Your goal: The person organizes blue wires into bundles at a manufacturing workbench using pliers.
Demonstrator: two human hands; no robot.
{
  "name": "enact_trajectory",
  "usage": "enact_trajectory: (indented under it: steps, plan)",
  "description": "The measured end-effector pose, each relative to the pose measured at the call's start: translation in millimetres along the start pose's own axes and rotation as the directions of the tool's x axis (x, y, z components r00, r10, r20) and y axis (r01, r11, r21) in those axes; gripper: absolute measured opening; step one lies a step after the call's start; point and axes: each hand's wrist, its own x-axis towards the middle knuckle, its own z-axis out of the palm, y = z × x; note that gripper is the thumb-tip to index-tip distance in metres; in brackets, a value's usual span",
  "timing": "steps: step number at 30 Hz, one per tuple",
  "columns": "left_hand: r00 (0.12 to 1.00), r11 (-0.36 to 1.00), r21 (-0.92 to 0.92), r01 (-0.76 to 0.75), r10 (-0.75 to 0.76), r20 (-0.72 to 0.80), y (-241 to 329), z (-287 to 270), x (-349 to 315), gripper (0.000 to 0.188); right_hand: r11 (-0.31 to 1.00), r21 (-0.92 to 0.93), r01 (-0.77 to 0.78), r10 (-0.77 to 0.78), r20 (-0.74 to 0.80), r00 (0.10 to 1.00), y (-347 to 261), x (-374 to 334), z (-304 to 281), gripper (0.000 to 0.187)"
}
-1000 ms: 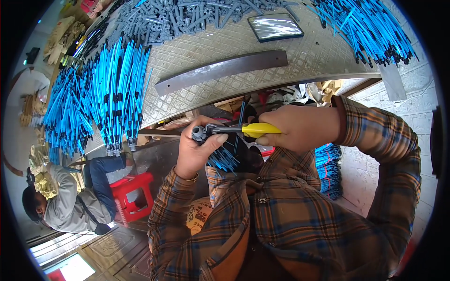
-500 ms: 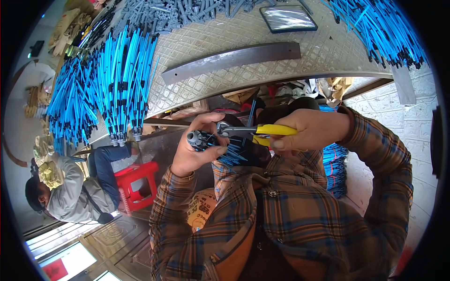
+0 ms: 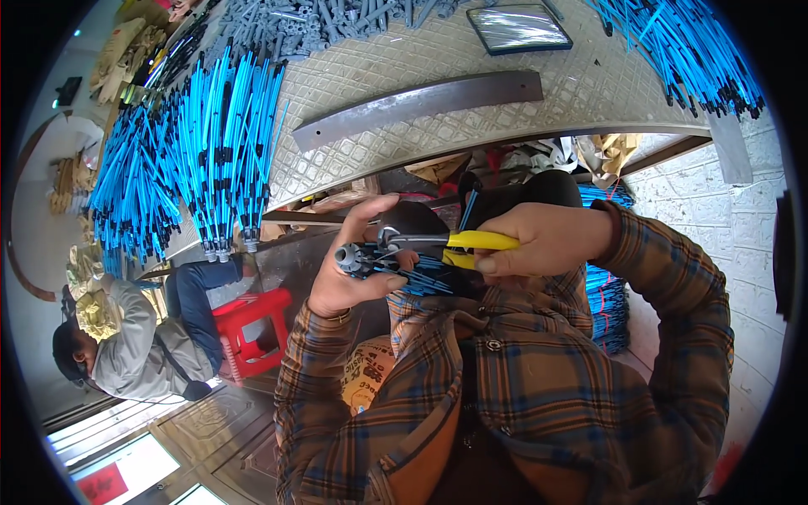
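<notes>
My left hand [image 3: 337, 286] is closed round a bundle of thin blue rods [image 3: 427, 279], its index finger raised. A grey plastic fitting [image 3: 346, 256] with a round end shows at the bundle's left, between thumb and palm. In my right hand [image 3: 547, 240] is a pair of pliers [image 3: 484, 241] with yellow handles, gripped by the fingers. The metal jaws reach left to the bundle's top, just by the grey pieces. Whether they bite on a piece there I cannot tell.
The patterned worktable [image 3: 404, 130] ahead carries a flat metal bar [image 3: 421, 108], piled grey fittings [image 3: 337, 21], a dark-framed tray [image 3: 519, 29] and blue rods in heaps at left [image 3: 220, 160] and right [image 3: 686, 59]. A person [image 3: 143, 337] sits at left beside a red stool [image 3: 251, 335].
My right hand and the pliers have shifted a little left, bringing the jaws closer over the bundle. My left hand keeps its hold. The whole view has turned slightly.
</notes>
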Motion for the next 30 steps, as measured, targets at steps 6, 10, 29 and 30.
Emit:
enact_trajectory:
  steps: [6, 10, 29, 30]
  plan:
    - [0.993, 0.992, 0.124, -0.029, 0.014, 0.119, 2.4, -8.8, 0.6, 0.079, 0.998, -0.066, -0.009, 0.013, 0.057, 0.998, -11.0, -6.7, 1.6, 0.032]
    - [0.993, 0.988, 0.153, -0.021, 0.002, 0.122, 3.5, -6.6, 0.0, 0.077, 0.993, -0.109, 0.036, -0.03, 0.052, 0.998, -11.2, -8.6, 1.6, 0.033]
    - [1.0, 0.961, 0.275, 0.003, -0.001, -0.009, 5.9, 10.1, -1.5, 0.067, 0.882, -0.466, 0.071, -0.042, 0.071, 0.997, -39.5, -19.6, -3.2, 0.035]
    - [1.0, 0.959, 0.285, 0.006, -0.002, -0.015, 5.7, 10.5, -1.3, 0.067, 0.868, -0.491, 0.073, -0.051, 0.058, 0.997, -40.2, -19.1, -2.7, 0.035]
